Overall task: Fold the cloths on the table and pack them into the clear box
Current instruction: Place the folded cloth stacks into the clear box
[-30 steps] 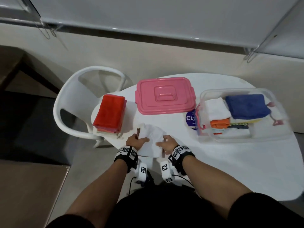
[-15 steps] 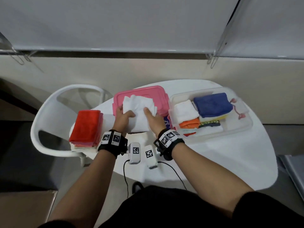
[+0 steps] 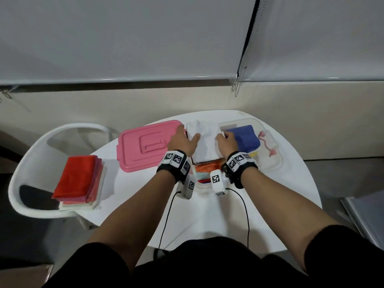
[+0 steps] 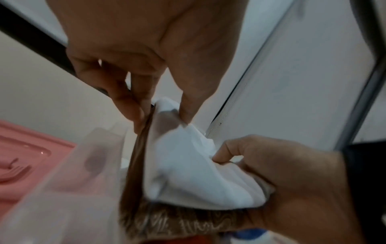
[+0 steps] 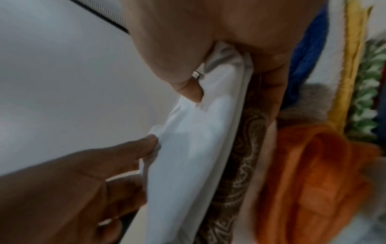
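Folded white cloth point(image 3: 204, 142): we pinch it at both edges, left hand point(image 3: 182, 142) and right hand point(image 3: 226, 142), thumbs on top, likely to keep the fold flat. It hangs over the clear box point(image 3: 272, 163), above an orange cloth point(image 3: 207, 168), beside a blue cloth point(image 3: 245, 138).

A white rounded counter point(image 3: 207, 215) fills the middle of the head view. On it, at the left edge, lies a stack of folded cloths point(image 3: 80, 182), red on top. Right of that stack, toward centre, sits a pink lid point(image 3: 143, 145). At upper right stands the clear box point(image 3: 272, 161), with folded cloths inside.
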Motion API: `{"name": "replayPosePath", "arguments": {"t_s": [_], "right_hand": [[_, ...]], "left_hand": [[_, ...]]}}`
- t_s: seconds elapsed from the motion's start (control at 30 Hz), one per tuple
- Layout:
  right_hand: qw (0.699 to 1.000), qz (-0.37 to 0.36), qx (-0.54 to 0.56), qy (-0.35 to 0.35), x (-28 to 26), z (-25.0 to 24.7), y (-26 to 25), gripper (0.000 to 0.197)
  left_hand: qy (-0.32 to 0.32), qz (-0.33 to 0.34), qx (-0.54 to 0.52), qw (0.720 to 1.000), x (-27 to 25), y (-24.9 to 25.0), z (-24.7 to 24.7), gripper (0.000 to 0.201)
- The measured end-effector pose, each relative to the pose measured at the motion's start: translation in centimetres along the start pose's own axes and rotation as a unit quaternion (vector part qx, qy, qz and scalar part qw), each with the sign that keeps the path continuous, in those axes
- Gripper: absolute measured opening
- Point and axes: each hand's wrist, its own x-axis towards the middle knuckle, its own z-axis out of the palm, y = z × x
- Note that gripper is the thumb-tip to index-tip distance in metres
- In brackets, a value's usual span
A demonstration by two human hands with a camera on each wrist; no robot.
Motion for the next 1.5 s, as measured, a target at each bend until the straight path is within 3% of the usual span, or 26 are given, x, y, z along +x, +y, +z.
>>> {"name": "replayPosePath", "arguments": {"t_s": [0.1,0.17,0.27,0.4,0.47,0.57,0.67,0.8,0.9,0.97,1.03,1.1,1.3,1.43,1.5], "right_hand": [[0.998,-0.026,-0.059,-0.021,0.6,0.1,1.1,0.051],[0.994,-0.048,-0.095,-0.035,0.7,0.2,1.2,0.051],[0.983,-0.089,-0.159,-0.025,1.0,-0.2,0.8,0.055],[0.937,-0.18,-0.282,0.098,2.1,-1.7,0.0,0.049],[0.92,-0.129,-0.357,0.094,3.1,-2.5,0.2,0.06],[0.919,0.017,-0.395,-0.017,4.7,-3.0,1.4,0.101],[0.913,0.035,-0.397,-0.087,5.8,-3.1,2.4,0.111],[0.917,0.042,-0.385,-0.095,5.3,-3.9,1.6,0.103],[0.958,0.032,-0.284,-0.039,4.6,-3.9,0.3,0.092],[0.987,-0.005,-0.162,0.013,3.6,-2.8,-0.5,0.082],[0.995,-0.044,-0.078,0.053,2.2,-1.3,-1.2,0.074],[0.994,-0.079,-0.051,0.062,0.7,0.5,-1.9,0.061],[0.989,-0.137,0.028,0.044,-3.4,7.4,-4.9,0.035],[0.983,-0.18,0.034,0.015,-6.6,13.0,-6.2,0.024],[0.983,-0.18,0.016,-0.015,-8.1,15.9,-6.5,0.022]], "left_hand": [[0.058,0.035,0.169,0.983,-0.2,0.4,0.7,0.067],[0.065,0.109,0.216,0.968,-0.1,0.2,1.0,0.061],[-0.041,0.221,0.291,0.93,0.0,0.4,2.0,0.057],[-0.143,0.174,0.37,0.901,1.0,0.1,3.2,0.066],[-0.156,0.165,0.397,0.889,1.2,-0.2,3.7,0.064],[-0.158,0.168,0.432,0.872,1.1,-0.6,4.3,0.06],[-0.152,0.18,0.451,0.861,0.8,-1.2,4.9,0.059],[-0.151,0.184,0.438,0.867,0.6,-1.6,4.9,0.059],[-0.148,0.189,0.281,0.929,0.9,-1.8,4.0,0.055],[-0.11,0.178,0.053,0.976,0.7,-2.0,2.7,0.045],[-0.048,0.157,-0.119,0.979,0.3,-2.6,1.0,0.036],[0.002,0.132,-0.177,0.975,-0.2,-3.7,-0.9,0.032],[0.122,0.044,-0.16,0.978,-1.0,-12.1,-7.5,0.029],[0.233,-0.025,-0.064,0.97,-1.3,-19.5,-13.2,0.028],[0.271,-0.086,0.008,0.959,-1.7,-22.7,-15.9,0.04]]}}
